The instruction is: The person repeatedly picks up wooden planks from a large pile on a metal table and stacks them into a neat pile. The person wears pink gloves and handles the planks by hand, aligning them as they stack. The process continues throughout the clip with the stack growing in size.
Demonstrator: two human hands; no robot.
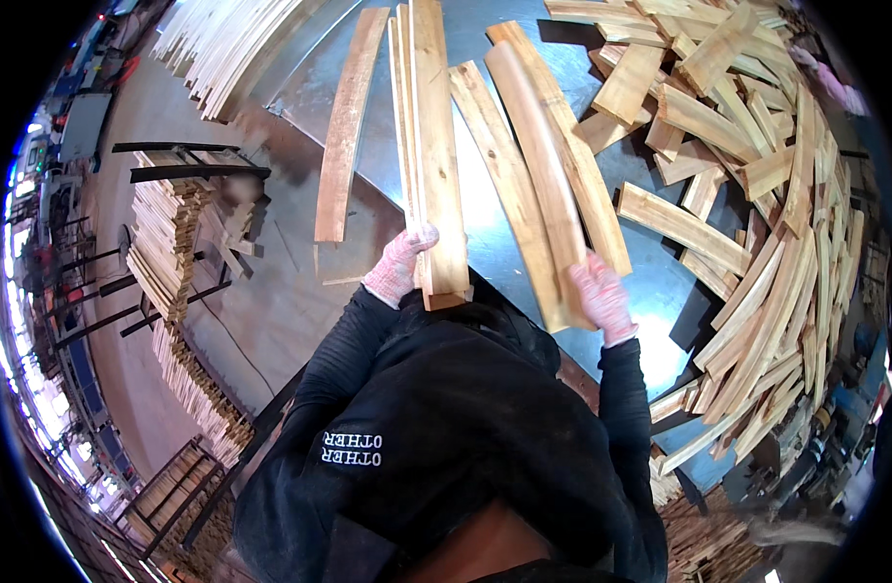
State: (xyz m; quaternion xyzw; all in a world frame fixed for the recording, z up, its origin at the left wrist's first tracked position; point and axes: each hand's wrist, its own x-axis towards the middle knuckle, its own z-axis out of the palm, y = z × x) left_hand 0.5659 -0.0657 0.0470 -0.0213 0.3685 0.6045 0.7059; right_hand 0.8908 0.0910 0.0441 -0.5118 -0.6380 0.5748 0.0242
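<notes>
My left hand (403,264), in a pink-and-white knit glove, is closed around the near end of a small stack of wooden boards (436,165). These boards lie lengthwise away from me, their near ends close to my body. My right hand (602,296), gloved alike, grips the near end of a slightly blurred wooden plank (531,136). Two more boards flank that plank: a knotty board (504,165) on its left and a lighter board (567,136) on its right. Left of the stack, a single reddish board (352,126) juts over the table's edge.
A shiny metal table (475,219) carries the boards. Loose planks (708,117) are heaped across its right side. Pale strips (234,44) are stacked at the far left, and more stacked wood (162,243) sits on a floor rack. Someone's pink sleeve (840,92) shows at the far right.
</notes>
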